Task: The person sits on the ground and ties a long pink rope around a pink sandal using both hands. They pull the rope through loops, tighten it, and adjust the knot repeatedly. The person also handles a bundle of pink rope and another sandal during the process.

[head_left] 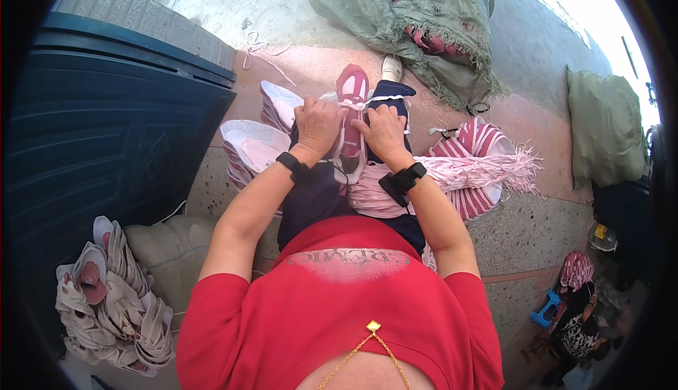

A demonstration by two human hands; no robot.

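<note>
A pink shoe upper with a pale tongue lies over my lap, its toe pointing away from me. White shoelace runs across its eyelets, one end stretching right over my dark trouser leg. My left hand is closed at the upper's left edge, fingers pinched on the lace. On the other side my right hand has its fingers curled on the lace, with the thumb against the upper. What lies inside both grips is partly hidden. A thick bundle of pale pink laces rests beside my right wrist.
Stacked shoe uppers sit left of my legs, striped pink ones right. More pale uppers pile by the dark blue door. A torn green sack lies ahead, another sack right. A person is at lower right.
</note>
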